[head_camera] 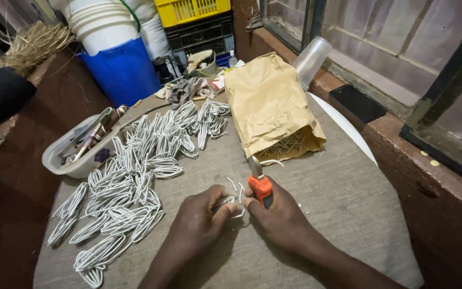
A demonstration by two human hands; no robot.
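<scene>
My left hand (199, 219) pinches a small coil of white wire (224, 202) just above the cloth-covered table (327, 187). Close beside it, my right hand (279, 217) grips orange-handled pliers (260, 184), their metal jaws pointing away from me towards a brown paper bag (268, 104). The fingertips of both hands meet at the wire coil. A few short white wire offcuts (236, 184) lie on the cloth right by my fingers.
Several flattened white wire loops (135, 182) are spread over the left half of the table. A clear plastic tray (62, 155) with tools sits at the left edge. Blue and white buckets (118, 59), a yellow crate (191, 10) and a clear plastic cup (312, 59) stand behind.
</scene>
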